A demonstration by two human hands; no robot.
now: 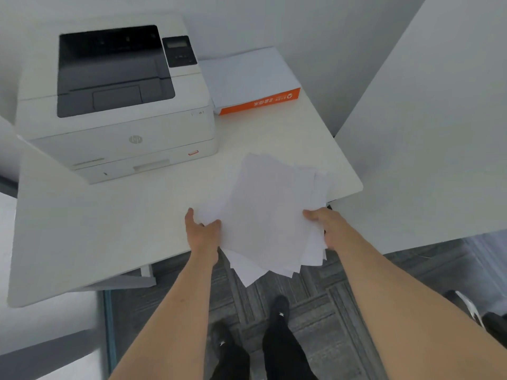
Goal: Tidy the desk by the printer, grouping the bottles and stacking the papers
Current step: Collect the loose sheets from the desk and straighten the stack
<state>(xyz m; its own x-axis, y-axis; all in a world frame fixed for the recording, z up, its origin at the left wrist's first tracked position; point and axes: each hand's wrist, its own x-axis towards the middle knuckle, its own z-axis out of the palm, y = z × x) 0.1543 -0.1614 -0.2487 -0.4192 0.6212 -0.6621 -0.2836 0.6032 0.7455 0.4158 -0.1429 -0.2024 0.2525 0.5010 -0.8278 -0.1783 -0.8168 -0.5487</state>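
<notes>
A loose, uneven stack of white papers (269,212) is held over the front edge of the white desk (82,229), its lower corners hanging past the edge. My left hand (201,231) grips the stack's left side, thumb on top. My right hand (326,224) grips its right side. The sheets are fanned and not aligned. No bottles are in view.
A white and dark grey printer (118,97) stands at the desk's back left. A ream of paper with an orange side (255,80) lies to its right by the wall. A white partition (439,119) rises on the right. Grey carpet and my legs show below.
</notes>
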